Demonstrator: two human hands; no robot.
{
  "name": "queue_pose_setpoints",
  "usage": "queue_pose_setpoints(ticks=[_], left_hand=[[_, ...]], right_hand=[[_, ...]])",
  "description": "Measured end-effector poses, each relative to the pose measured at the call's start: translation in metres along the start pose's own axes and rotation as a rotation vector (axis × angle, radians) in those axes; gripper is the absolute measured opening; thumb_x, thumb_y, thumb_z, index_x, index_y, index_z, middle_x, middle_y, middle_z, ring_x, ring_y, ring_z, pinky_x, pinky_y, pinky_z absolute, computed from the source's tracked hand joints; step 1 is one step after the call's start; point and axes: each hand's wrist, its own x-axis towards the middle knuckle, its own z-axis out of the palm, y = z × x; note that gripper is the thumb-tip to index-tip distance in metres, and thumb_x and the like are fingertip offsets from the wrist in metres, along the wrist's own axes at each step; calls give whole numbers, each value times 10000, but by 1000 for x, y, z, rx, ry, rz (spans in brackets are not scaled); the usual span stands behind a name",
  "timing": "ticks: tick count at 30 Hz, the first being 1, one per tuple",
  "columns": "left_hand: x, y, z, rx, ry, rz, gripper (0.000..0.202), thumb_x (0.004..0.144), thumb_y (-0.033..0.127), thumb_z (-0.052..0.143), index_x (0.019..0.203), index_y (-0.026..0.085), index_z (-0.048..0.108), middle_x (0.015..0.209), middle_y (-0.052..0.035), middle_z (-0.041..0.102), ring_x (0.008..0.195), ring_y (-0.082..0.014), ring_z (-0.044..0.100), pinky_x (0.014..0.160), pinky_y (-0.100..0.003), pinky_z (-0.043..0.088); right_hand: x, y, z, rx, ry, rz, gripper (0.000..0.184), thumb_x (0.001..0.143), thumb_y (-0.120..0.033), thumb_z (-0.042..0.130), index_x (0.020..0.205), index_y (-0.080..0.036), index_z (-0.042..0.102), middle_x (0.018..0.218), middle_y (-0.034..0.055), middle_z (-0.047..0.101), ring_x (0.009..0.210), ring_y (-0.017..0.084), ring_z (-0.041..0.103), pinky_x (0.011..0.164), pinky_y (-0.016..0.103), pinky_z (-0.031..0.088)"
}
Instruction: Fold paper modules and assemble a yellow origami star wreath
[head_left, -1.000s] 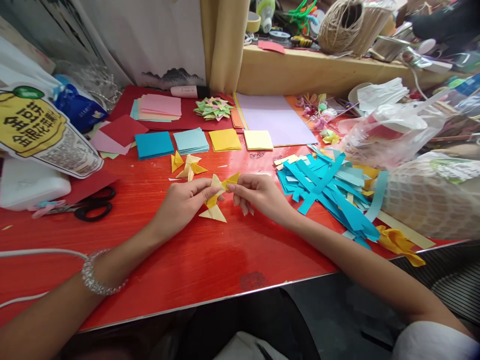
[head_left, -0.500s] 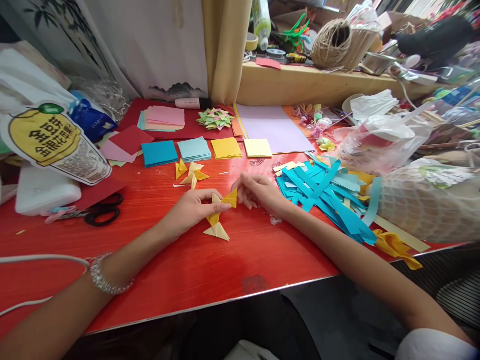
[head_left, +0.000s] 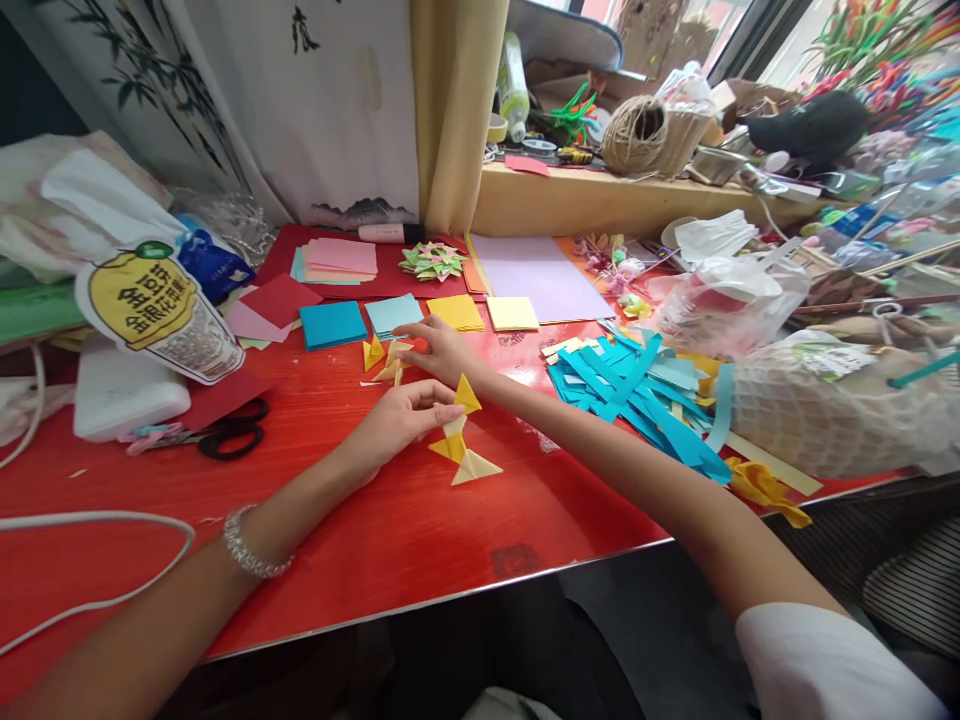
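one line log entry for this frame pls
left hand: pinching yellow folded chain | right hand: open, fingertips by loose folded pieces | surface: red table

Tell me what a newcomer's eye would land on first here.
The red table, then the left hand at its middle pinching a yellow folded paper piece. Just behind, the right hand reaches to small yellow folded pieces; a heap of blue paper strips sprawls to the right.
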Motion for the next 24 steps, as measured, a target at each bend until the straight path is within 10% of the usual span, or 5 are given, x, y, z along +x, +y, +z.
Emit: queue_pose_setpoints(ticks=[24], left_hand=[[-1,3,0,88,-48,-1,315,681,468,628,745,166,562,604,21,510,505,-75,385,449,-210,267]], right_hand=[[-4,-3,-26,17,-318,-49,279,888,-251,385,946,-104,616,661,5,560,588,79,458,586,211,348]])
